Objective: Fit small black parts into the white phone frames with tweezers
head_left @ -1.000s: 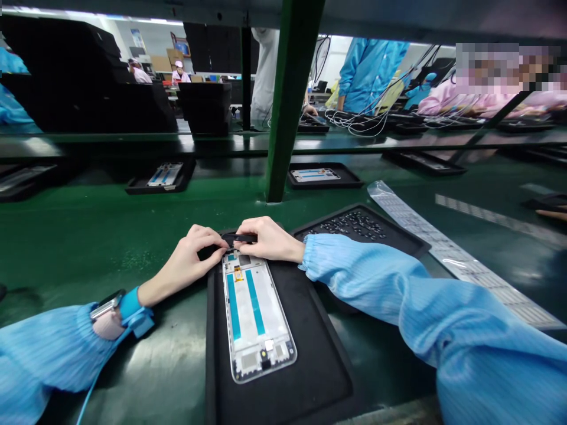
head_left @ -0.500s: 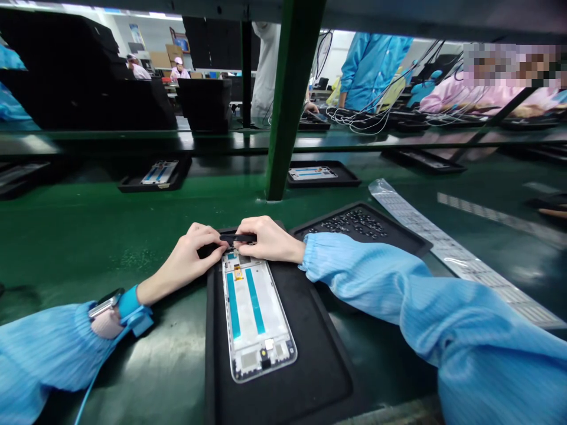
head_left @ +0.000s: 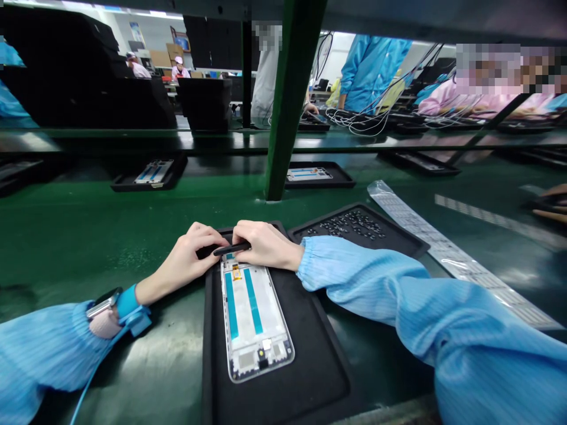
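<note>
A phone's inner housing (head_left: 261, 307), silvery with two blue strips and an orange flex cable (head_left: 237, 273), lies on a black tray (head_left: 305, 354). Against its top left corner my left hand (head_left: 195, 251) is closed, thumb and forefinger together; anything between them is hidden. My right hand (head_left: 266, 245) grips a slim black stick-like tool (head_left: 230, 249) over the top end of the housing. The tool slants across, its rounded end near my left fingertips. My fingers cover part of the housing's top edge.
Behind my right forearm sits a black tray (head_left: 403, 242) of small dark parts. A clear plastic strip (head_left: 465, 260) runs along the right. Farther back, trays (head_left: 170, 180) hold similar housings by a green post (head_left: 287, 118). A blue cord (head_left: 95, 378) trails from my left wrist.
The black tool has tipped, its left end swinging down and toward me. My right hand has shifted slightly left. My left hand stays at the housing's corner.
</note>
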{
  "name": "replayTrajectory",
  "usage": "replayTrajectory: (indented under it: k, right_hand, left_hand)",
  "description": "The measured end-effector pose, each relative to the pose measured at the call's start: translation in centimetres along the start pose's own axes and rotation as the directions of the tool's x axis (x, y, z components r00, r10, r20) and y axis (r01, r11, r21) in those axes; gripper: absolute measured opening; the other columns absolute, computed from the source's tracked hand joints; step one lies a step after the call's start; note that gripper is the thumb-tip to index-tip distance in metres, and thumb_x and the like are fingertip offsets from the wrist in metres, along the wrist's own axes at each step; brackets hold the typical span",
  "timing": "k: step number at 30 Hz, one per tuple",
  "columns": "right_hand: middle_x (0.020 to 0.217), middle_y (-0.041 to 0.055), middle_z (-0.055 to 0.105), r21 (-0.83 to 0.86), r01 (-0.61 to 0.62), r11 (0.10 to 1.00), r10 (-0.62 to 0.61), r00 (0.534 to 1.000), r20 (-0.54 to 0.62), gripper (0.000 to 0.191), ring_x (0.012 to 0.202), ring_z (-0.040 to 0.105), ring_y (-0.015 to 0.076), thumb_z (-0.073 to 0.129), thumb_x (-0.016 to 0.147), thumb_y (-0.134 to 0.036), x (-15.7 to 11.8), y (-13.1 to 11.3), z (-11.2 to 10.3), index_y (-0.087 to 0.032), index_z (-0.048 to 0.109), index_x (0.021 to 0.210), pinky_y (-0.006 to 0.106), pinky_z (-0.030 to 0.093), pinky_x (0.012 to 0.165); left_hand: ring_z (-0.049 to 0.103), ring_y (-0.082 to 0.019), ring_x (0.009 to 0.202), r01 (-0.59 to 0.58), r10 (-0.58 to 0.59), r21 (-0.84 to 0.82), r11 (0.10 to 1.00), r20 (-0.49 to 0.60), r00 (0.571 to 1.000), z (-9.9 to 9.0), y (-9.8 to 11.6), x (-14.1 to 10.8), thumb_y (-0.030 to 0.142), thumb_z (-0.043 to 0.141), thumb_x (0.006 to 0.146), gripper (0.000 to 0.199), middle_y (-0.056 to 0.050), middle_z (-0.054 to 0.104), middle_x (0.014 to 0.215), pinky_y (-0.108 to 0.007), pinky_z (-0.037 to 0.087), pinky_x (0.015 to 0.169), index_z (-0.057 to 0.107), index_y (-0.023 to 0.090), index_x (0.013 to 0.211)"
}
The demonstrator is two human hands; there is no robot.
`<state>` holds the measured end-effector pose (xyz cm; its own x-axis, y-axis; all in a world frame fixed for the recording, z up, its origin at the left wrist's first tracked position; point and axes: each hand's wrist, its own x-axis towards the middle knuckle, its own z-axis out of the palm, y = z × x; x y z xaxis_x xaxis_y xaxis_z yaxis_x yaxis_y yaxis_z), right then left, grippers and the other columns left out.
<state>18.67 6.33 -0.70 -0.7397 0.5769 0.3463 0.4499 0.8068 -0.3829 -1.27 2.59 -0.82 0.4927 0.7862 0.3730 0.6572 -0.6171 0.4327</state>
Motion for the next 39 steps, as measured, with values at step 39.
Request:
replayTrajectory:
  k: [39]
  right_hand:
    - [0.061,0.0005,0.061,0.504,-0.420,0.755,0.341,0.908,0.245,0.013,0.056,0.052,0.0074,0.059,0.063,-0.017,1.2,0.7,-1.3,-0.011,0.068,0.070,0.016,0.038,0.050]
  left_hand:
    - [0.048,-0.016,0.072,-0.116,0.114,0.153,0.981,0.026,0.993,0.4,1.5,1.5,0.017,0.050,0.079,0.018,-0.002,0.058,0.068,-0.030,0.040,0.067,0.056,0.016,0.062]
